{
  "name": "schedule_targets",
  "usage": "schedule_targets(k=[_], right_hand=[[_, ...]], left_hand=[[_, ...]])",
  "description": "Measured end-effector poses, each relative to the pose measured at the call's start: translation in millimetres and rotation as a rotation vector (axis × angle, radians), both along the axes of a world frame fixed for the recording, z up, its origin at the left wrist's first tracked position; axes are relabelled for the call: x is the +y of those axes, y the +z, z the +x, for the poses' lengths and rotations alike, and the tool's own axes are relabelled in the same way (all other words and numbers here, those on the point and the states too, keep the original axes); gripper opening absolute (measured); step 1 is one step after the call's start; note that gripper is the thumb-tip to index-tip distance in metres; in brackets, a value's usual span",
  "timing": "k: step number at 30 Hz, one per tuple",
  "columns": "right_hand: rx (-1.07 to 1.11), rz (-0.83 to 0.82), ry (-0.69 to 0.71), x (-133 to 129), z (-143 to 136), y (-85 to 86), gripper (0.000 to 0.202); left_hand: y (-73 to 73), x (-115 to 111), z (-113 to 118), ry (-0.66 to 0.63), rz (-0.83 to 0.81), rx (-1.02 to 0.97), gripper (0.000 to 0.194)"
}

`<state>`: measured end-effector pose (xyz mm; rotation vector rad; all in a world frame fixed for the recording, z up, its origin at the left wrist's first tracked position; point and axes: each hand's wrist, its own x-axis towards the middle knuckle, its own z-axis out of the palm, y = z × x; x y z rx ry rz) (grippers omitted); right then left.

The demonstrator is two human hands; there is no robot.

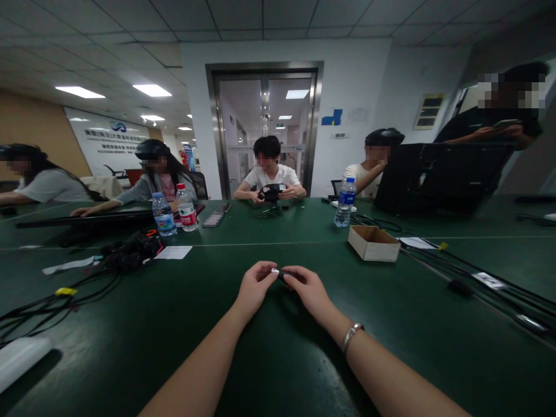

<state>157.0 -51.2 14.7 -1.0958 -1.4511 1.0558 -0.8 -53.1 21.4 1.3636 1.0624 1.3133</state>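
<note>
Two bare forearms reach in from the bottom edge over a dark green counter (282, 370), with a silver bracelet (348, 337) on the right wrist. At the lower left edge lies part of a white object (24, 356). In the middle, the left hand (256, 282) and right hand (309, 288) meet at the fingertips around a small black object (282, 275) with a shiny silver end. The left hand pinches the silver end between thumb and fingers; the right hand pinches the dark end. The small black object is held between them, in front of the wearer; its exact kind is too small to tell.

Black cables (93, 296) with a yellow tag run along the left, leading to a dark tangled bundle (130, 252) beside a white paper (175, 252). To the right, an open cardboard box (380, 252) sits near more cables.

Farther back, two bottles, one blue-capped (164, 217) and one red-capped (187, 213), stand side by side on the left; another water bottle (344, 202) stands behind the box. Across the counter, a seated person in a white shirt (285, 172) holds a dark device (271, 193). Behind that person is a glass double door (233, 110).
</note>
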Motion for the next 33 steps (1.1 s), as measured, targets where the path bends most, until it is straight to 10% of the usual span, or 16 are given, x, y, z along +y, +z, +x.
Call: schedule_targets(k=[33], right_hand=[[0.046,0.005,0.000,2.0,-1.4,0.6,0.036]], left_hand=[[-1.5,-1.6,-1.1,-0.044,0.071,-0.080,0.012]])
